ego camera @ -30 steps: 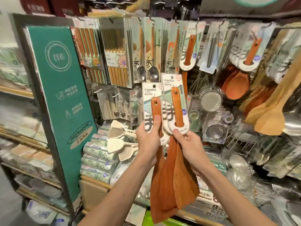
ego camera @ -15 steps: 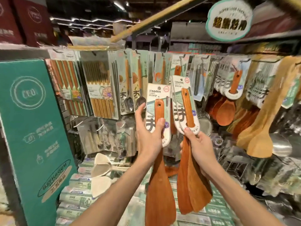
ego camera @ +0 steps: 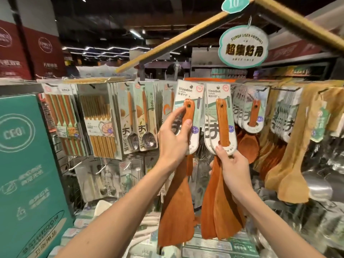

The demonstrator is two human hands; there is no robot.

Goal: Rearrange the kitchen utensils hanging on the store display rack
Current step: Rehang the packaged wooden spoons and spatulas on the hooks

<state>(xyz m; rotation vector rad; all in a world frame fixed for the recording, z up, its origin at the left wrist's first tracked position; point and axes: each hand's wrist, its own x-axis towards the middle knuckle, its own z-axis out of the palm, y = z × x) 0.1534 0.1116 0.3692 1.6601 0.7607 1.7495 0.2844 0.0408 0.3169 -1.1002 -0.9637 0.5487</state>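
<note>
Both packs lifted up to the top peg row [ego camera: 279, 88] since the earlier frame. Your left hand [ego camera: 174, 140] pinches one carded wooden turner [ego camera: 188, 116]; your right hand [ego camera: 235, 169] grips a turner bundle [ego camera: 222, 123] just right of it. Step, likely: rehanging. Next: line the card holes up with a peg.

Single view: head-worn wide-angle camera, looking forward and tilting somewhat upward at display rack [ego camera: 104, 81].
- Standing close in: forearms entering from bottom edge, left hand [ego camera: 173, 140] and right hand [ego camera: 235, 170] gripping carded turners [ego camera: 222, 118] at frame centre, at arm's reach from lens.
- Upper frame taking in slanted roof beam [ego camera: 173, 40], round hanging sign [ego camera: 243, 46] and store ceiling behind.
- Green panel [ego camera: 28, 164] crowding left edge.
- Wide lens bending and blurring frame margins, right side especially.
</note>
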